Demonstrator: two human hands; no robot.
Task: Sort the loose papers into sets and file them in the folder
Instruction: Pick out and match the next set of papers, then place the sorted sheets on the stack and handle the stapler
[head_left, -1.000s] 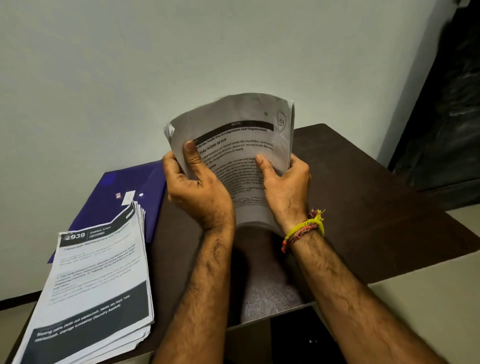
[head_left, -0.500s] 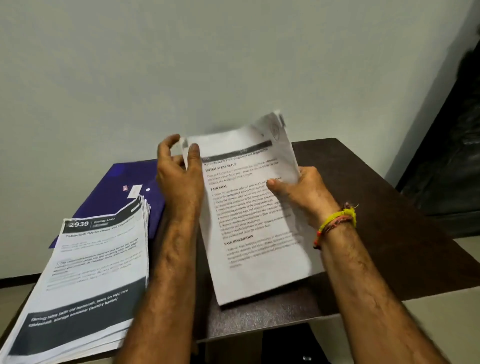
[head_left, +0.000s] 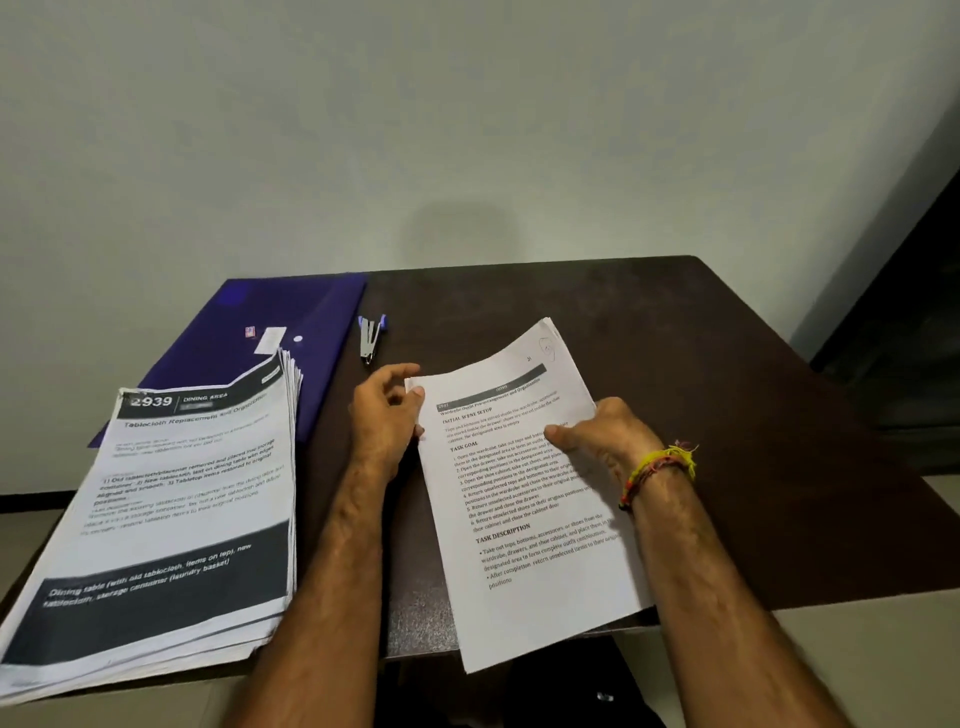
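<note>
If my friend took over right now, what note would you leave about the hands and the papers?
Left hand: touches the left edge of the small paper set, fingers loosely curled.
Right hand: thumb pressing on that set, which lies on the table.
Big paper stack: at left, overlapping the purple folder. Stapler beside the folder.
Done: one set gathered.
Left: probably staple it, sort the stack, file everything.
</note>
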